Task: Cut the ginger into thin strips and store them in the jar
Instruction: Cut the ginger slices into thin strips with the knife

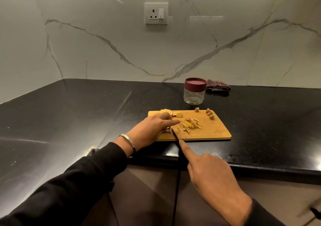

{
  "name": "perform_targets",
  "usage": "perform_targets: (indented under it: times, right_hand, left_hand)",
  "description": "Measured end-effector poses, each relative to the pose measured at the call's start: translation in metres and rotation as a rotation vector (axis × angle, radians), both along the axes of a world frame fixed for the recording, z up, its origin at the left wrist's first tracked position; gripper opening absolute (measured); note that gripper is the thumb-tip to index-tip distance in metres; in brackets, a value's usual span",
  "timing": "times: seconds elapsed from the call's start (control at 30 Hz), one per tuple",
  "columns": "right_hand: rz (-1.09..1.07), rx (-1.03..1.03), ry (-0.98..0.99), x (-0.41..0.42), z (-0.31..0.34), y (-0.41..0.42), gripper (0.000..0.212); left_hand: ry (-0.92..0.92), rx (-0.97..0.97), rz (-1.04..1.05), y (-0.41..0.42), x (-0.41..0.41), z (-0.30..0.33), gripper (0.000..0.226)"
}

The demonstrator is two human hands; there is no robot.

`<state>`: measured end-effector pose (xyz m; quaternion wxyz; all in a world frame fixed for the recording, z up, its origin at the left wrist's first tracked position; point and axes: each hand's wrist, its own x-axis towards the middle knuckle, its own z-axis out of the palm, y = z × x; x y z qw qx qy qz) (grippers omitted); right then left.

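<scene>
Ginger strips on board, knife handle hidden under right hand

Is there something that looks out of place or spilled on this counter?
Only small things. One ginger knob lies off the cutting board, on the black counter by its far edge. The jar is empty and its lid is on. Nothing looks spilled or damaged.
</scene>
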<state>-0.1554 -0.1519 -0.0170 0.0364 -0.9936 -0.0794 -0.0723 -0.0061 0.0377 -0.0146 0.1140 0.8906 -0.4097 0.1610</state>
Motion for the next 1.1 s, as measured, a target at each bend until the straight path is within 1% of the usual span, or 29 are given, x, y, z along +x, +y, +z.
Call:
perform_targets:
  times: [0.13,0.23,0.33,0.43,0.8,0.97,1.1]
  right_hand:
    - [0.012,0.052,-0.014,0.001,-0.001,0.000,0.063]
    - [0.023,0.159,-0.020,0.002,-0.002,-0.003,0.062]
    - [0.032,0.278,-0.039,0.005,-0.003,-0.006,0.060]
    - [0.071,0.318,-0.044,0.009,-0.001,-0.004,0.058]
    - [0.107,0.302,-0.032,0.028,0.006,0.003,0.054]
    - [0.088,0.160,-0.054,0.022,0.007,0.006,0.056]
    - [0.089,0.105,-0.023,0.014,0.006,0.004,0.058]
  left_hand:
    - [0.015,-0.105,-0.003,-0.001,-0.004,0.004,0.028]
    - [-0.013,-0.153,0.010,0.002,-0.004,0.002,0.014]
    - [-0.020,-0.176,0.000,0.004,-0.004,0.001,0.009]
    - [-0.037,-0.185,-0.019,0.004,-0.005,0.001,0.009]
    - [-0.053,-0.230,0.013,0.001,-0.007,0.002,0.011]
    - [-0.042,-0.232,0.035,0.001,-0.007,0.003,0.010]
    - [-0.028,-0.246,0.051,0.000,-0.008,0.003,0.009]
